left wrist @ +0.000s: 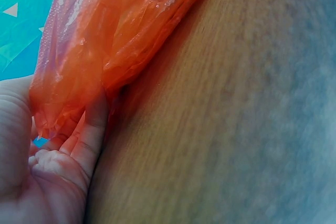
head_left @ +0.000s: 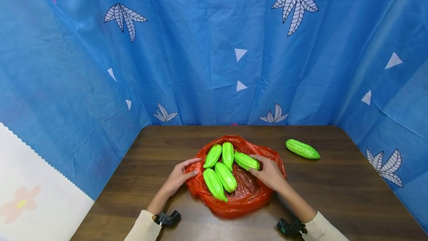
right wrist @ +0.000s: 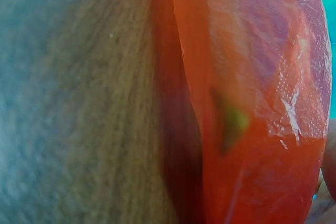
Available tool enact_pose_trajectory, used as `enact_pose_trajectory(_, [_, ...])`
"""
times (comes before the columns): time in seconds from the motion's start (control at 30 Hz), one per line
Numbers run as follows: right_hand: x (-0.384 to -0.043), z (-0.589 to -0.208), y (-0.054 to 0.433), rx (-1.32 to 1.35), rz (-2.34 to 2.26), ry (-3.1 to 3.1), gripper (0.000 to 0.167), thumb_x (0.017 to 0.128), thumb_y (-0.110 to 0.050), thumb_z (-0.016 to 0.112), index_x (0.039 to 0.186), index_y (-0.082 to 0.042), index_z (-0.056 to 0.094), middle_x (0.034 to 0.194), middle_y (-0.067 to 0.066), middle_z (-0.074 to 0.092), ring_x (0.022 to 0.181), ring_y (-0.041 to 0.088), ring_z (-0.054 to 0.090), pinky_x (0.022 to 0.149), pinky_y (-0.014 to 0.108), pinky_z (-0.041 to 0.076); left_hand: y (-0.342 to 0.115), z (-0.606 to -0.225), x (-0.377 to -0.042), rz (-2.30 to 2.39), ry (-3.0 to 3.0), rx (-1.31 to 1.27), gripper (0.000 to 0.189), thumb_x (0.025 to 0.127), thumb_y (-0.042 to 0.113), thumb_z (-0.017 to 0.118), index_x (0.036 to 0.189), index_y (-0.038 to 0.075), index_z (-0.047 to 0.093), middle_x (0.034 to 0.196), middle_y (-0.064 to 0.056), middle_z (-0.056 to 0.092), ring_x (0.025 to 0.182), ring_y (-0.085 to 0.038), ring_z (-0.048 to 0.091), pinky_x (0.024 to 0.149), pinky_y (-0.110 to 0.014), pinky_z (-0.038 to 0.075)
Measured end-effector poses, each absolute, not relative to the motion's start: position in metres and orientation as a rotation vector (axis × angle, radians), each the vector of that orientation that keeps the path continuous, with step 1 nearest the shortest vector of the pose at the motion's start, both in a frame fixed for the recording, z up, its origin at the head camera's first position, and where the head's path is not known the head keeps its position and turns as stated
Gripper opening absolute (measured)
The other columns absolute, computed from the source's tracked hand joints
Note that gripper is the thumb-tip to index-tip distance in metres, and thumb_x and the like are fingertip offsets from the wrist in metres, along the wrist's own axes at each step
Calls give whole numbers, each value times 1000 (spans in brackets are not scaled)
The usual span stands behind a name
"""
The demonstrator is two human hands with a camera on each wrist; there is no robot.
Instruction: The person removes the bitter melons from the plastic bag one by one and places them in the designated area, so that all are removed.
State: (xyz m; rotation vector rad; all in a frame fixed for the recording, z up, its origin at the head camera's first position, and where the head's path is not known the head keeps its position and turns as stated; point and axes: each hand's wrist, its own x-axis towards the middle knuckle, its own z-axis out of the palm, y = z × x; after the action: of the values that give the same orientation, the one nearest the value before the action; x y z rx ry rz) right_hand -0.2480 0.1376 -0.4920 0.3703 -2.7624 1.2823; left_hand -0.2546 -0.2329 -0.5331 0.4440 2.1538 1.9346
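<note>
A red plastic bag (head_left: pixel 230 209) lies wide open on the table, with several bright green, ridged bitter melons inside. My left hand (head_left: pixel 178 177) is at the bag's left side; in the left wrist view the bag's wall (left wrist: pixel 105 35) passes between thumb and fingers. Inside the bag's right part, my right hand (head_left: pixel 269 174) holds one bitter melon (head_left: pixel 245 160) by its near end, between thumb and fingers. Two others, one bitter melon (head_left: pixel 212 156) and its neighbour (head_left: pixel 228 154), lie at the back left. The right wrist view shows mostly the bag's outside (right wrist: pixel 252 171), hiding the fingertips.
One more bitter melon (head_left: pixel 302 149) lies outside the bag, on the dark wooden table (head_left: pixel 321 185) at the back right. A blue patterned curtain (head_left: pixel 214 55) hangs behind the table and along its sides. White cloth (head_left: pixel 40 181) shows at the left.
</note>
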Motion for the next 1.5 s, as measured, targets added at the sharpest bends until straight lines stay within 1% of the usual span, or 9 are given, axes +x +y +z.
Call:
enact_pose_trajectory(0.6, [-249, -484, 146, 454, 1282, -2705, 47, 86, -10, 80, 131, -6, 67, 126, 15, 68, 116, 35, 62, 95, 55, 51, -230, -537, -253, 1954, 2136, 432, 50, 98, 13, 68, 146, 7, 55, 148, -21, 50, 116, -26, 65, 91, -33, 57])
enact_pose_trajectory(0.77, [-251, -481, 150, 460, 1286, -2705, 45, 86, -10, 80, 130, -8, 69, 127, 14, 68, 117, 34, 61, 96, 55, 51, -230, -537, -252, 1955, 2133, 435, 50, 98, 12, 68, 146, 6, 54, 147, -22, 50, 116, -27, 65, 91, -33, 58])
enact_pose_trajectory(0.83, [-251, -479, 152, 448, 1300, -2708, 45, 86, -11, 80, 130, -8, 69, 127, 14, 68, 114, 32, 62, 93, 52, 53, -231, -537, -253, 1956, 2131, 435, 50, 98, 12, 68, 146, 6, 54, 147, -22, 51, 115, -26, 65, 91, -33, 58])
enact_pose_trajectory(0.93, [-252, -475, 154, 412, 1339, -2714, 45, 87, -14, 80, 130, -8, 68, 127, 15, 67, 104, 27, 63, 82, 43, 55, -231, -536, -254, 1957, 2127, 431, 51, 98, 12, 68, 146, 6, 54, 146, -22, 51, 114, -24, 66, 91, -33, 58])
enact_pose_trajectory(1.03, [-252, -473, 156, 382, 1382, -2713, 45, 88, -15, 79, 131, -7, 68, 126, 17, 66, 94, 24, 63, 73, 35, 54, -231, -536, -254, 1962, 2121, 432, 51, 98, 12, 68, 146, 6, 54, 145, -23, 52, 112, -24, 67, 90, -34, 58])
enact_pose_trajectory(1.13, [-252, -472, 157, 365, 1416, -2710, 44, 88, -15, 79, 130, -7, 68, 126, 17, 66, 93, 25, 65, 70, 32, 54, -231, -536, -254, 1959, 2119, 438, 51, 98, 12, 68, 146, 6, 54, 144, -23, 53, 112, -23, 67, 90, -34, 58])
enact_pose_trajectory(1.23, [-251, -472, 159, 370, 1439, -2711, 43, 89, -13, 79, 130, -7, 68, 125, 18, 66, 98, 29, 66, 70, 33, 56, -232, -537, -253, 1949, 2126, 438, 51, 98, 12, 68, 146, 6, 54, 145, -24, 52, 111, -23, 67, 90, -34, 58])
enact_pose_trajectory(1.4, [-252, -469, 161, 370, 1392, -2711, 42, 89, -14, 78, 129, -6, 68, 123, 17, 68, 102, 30, 64, 79, 42, 57, -233, -536, -254, 1941, 2150, 449, 50, 98, 13, 68, 145, 6, 54, 145, -22, 52, 112, -24, 67, 90, -34, 58])
enact_pose_trajectory(1.5, [-253, -466, 163, 366, 1382, -2706, 42, 89, -14, 79, 128, -4, 68, 121, 16, 69, 102, 29, 64, 82, 43, 57, -233, -535, -256, 1936, 2158, 465, 49, 99, 14, 68, 145, 7, 55, 146, -22, 52, 114, -26, 66, 90, -34, 58])
